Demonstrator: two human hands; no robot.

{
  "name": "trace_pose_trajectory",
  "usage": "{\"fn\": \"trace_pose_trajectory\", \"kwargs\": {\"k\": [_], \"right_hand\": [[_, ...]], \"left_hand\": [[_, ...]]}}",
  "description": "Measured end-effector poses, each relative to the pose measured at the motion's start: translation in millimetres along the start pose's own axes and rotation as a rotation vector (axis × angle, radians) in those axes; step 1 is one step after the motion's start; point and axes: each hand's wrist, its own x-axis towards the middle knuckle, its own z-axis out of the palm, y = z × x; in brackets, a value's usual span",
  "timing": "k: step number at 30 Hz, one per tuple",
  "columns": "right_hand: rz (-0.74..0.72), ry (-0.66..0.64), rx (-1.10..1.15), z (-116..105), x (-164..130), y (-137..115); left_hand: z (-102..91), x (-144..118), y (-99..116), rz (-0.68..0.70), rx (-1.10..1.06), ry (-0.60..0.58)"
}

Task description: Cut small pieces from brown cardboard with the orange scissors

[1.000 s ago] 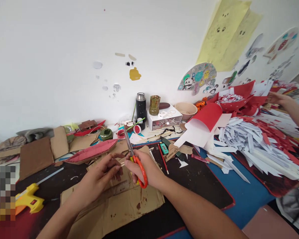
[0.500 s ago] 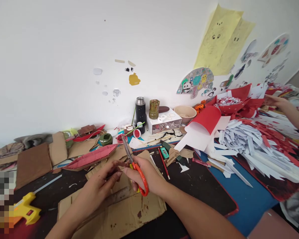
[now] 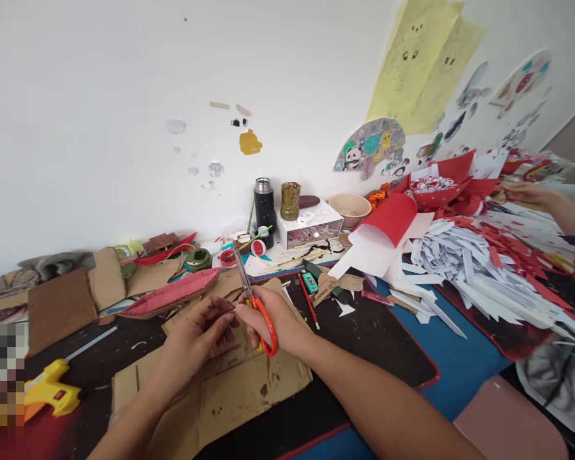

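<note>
My right hand [image 3: 286,321] is closed around a pair of scissors [image 3: 269,324] with orange and yellow handles. Their metal blades point up and away from me, nearly together. Close beside it, my left hand [image 3: 191,335] has its fingertips pinched together, almost touching the right hand's fingers. Whatever sits in that pinch is too small or hidden to make out. Both hands are above a flat sheet of brown cardboard [image 3: 239,402] with dark stains. Just beyond the left hand lies a pink boat-shaped piece [image 3: 175,292] with a cardboard edge.
A yellow glue gun [image 3: 52,388] lies at left. Paint pots [image 3: 199,258], a black flask [image 3: 264,207] and a small drawer box [image 3: 311,227] stand by the wall. Right of my hands are a red pencil [image 3: 309,300] and heaped white paper strips [image 3: 445,252]. A co-worker's hands [image 3: 531,191] are far right.
The view has shifted slightly, so the scene sits a little higher and further left. My hands stay close together, scissors still held. A co-worker's second hand now shows at the right edge.
</note>
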Motion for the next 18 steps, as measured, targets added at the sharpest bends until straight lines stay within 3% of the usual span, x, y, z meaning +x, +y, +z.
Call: {"fn": "trace_pose_trajectory", "kwargs": {"k": [12, 18], "right_hand": [[-0.024, -0.034, 0.088, 0.0, 2.7, 7.7], [-0.013, -0.009, 0.088, 2.6, 2.2, 7.2]], "left_hand": [[5.2, 1.7, 16.3, -0.054, -0.194, 0.0], [3.7, 2.1, 12.3, -0.078, -0.186, -0.035]]}}
